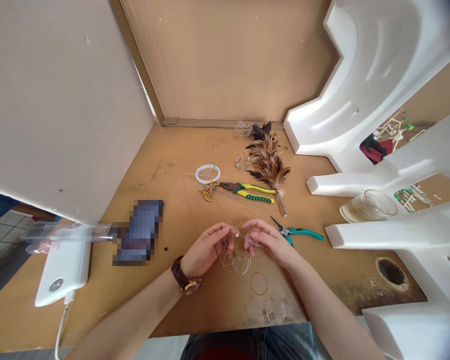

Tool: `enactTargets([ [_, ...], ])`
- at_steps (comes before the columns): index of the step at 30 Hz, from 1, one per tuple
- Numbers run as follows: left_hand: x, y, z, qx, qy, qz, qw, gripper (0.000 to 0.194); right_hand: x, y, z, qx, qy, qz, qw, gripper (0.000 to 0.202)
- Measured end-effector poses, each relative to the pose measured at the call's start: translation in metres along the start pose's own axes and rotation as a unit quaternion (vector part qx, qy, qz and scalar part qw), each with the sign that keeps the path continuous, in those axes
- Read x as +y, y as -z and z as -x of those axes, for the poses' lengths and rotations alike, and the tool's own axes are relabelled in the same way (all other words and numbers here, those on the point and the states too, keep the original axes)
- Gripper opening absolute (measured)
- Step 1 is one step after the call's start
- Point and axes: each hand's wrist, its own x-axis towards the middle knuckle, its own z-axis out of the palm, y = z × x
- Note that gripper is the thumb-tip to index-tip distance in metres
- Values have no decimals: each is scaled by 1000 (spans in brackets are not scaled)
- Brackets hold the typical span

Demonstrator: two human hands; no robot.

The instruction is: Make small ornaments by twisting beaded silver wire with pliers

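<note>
Near the table's front, my left hand [210, 246] and my right hand [269, 240] face each other, fingers curled, with a thin wire piece [238, 264] between them. Small clear beads sit along its loops, which hang below my fingertips. Both hands pinch the wire near one bead. A brown watch is on my left wrist. Just right of my right hand lie teal-handled pliers [306, 233], partly hidden by it. A thin yellow ring [259, 283] rests on the table below the hands. Yellow-green pliers [253, 192] lie beyond them.
A feather duster [269, 159], a white ring [207, 174], colourful threads [210, 189] and wire tangles lie behind. At left are a blurred dark phone [141, 232] and a white device [65, 262] with a cable. A glass [369, 205] stands right, among white plastic frames [360, 180].
</note>
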Motion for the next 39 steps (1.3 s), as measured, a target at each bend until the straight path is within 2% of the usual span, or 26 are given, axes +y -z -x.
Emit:
enactTargets([
  [14,-1,0,-1,-1,-11,-11,1000,15,1,2,1,-15,23,54,998,24],
  [30,0,-1,1,-29,-1,-7,1000,13,3,0,-1,-8,4,64,998,29],
  [39,1,1,0,-22,-2,5,1000,15,9,-2,-3,-15,7,55,998,21],
])
